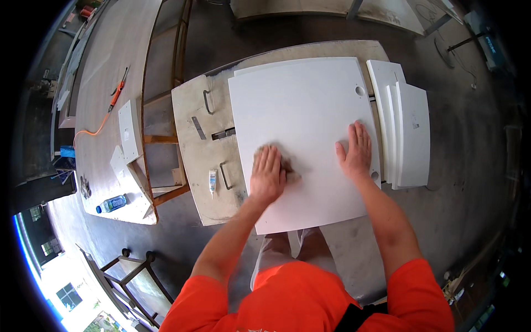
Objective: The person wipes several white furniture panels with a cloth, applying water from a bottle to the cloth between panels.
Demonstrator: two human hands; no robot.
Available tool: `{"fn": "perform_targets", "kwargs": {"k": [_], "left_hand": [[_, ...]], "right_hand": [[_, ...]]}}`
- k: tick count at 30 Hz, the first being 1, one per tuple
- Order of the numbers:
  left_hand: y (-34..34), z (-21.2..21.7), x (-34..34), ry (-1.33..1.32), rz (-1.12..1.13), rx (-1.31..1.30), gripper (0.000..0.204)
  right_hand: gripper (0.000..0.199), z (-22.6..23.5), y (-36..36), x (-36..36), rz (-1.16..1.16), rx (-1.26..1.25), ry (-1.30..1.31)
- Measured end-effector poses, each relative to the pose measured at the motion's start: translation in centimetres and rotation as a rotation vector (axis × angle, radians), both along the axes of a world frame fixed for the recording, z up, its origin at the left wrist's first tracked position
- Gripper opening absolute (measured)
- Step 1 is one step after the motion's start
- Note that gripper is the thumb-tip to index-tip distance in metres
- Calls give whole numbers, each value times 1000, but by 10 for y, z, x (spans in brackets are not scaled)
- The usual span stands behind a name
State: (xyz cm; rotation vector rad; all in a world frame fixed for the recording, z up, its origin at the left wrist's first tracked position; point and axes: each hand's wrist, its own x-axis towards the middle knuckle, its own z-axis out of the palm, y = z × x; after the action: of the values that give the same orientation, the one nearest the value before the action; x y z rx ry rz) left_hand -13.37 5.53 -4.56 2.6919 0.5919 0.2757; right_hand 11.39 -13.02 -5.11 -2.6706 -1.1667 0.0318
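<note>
My left hand (268, 176) presses a soft rag (289, 171) flat, right hand (355, 150) at three o'clock steadies the stiff, slick panel (301, 110), both grips released.

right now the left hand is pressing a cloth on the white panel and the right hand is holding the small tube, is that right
Not quite. The head view shows the right hand lying flat on the white panel; the small tube lies untouched on the workbench. The left hand does press a cloth.
</note>
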Motion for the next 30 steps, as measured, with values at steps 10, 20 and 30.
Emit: {"fn": "perform_targets", "kwargs": {"k": [10, 20, 30], "left_hand": [[-66, 2, -77, 28, 94, -38, 57], [-67, -7, -82, 37, 188, 16, 61], [-118, 6, -119, 142, 181, -141, 63]], "right_hand": [[69, 0, -3, -3, -13, -3, 17], [70, -4, -5, -1, 8, 12, 1], [71, -4, -2, 0, 7, 8, -12]]}}
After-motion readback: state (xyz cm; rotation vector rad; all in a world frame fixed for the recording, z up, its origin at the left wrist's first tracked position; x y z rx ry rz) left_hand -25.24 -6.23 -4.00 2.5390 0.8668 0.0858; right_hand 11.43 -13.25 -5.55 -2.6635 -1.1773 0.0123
